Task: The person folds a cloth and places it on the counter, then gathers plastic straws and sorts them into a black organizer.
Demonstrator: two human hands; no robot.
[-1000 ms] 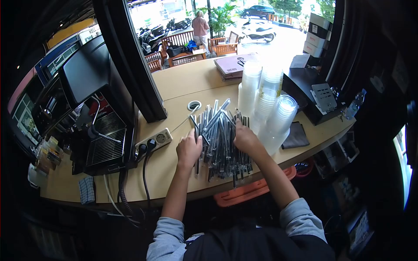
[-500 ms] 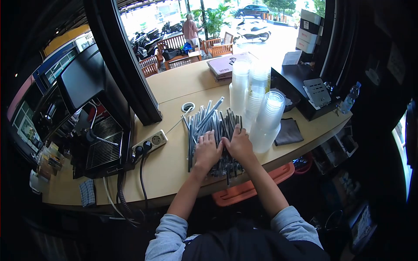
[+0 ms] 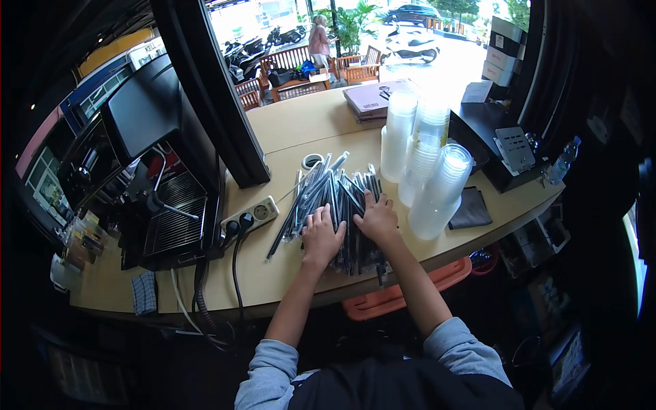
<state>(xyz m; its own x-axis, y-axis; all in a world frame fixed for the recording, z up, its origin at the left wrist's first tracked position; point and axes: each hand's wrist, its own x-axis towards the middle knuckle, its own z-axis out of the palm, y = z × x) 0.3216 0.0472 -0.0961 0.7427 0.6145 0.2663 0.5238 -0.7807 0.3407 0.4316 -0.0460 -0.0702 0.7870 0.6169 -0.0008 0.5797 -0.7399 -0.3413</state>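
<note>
A loose pile of black drinking straws (image 3: 351, 205) in clear wrappers lies on the wooden counter, pointing in mixed directions. My left hand (image 3: 322, 236) rests palm down on the pile's near left part, fingers spread. Beside it, my right hand (image 3: 377, 219) lies on the right part of the pile, its fingers also apart. A narrow gap with straws showing separates the two hands. Neither hand is wrapped round a straw. Right of my right hand stand tall stacks of clear plastic cups (image 3: 437, 195).
A power strip (image 3: 261, 213) with two black plugs lies left of the straws, near an espresso machine (image 3: 157, 178). A tape roll (image 3: 312, 161) sits behind them. Menus (image 3: 376, 99), a dark folded cloth (image 3: 471, 208) and a water bottle (image 3: 562, 162) are farther off. A person stands outside.
The straws have fanned out, some now sticking out toward the lower left. My hands have moved slightly apart on the pile. The whole view has shifted a little.
</note>
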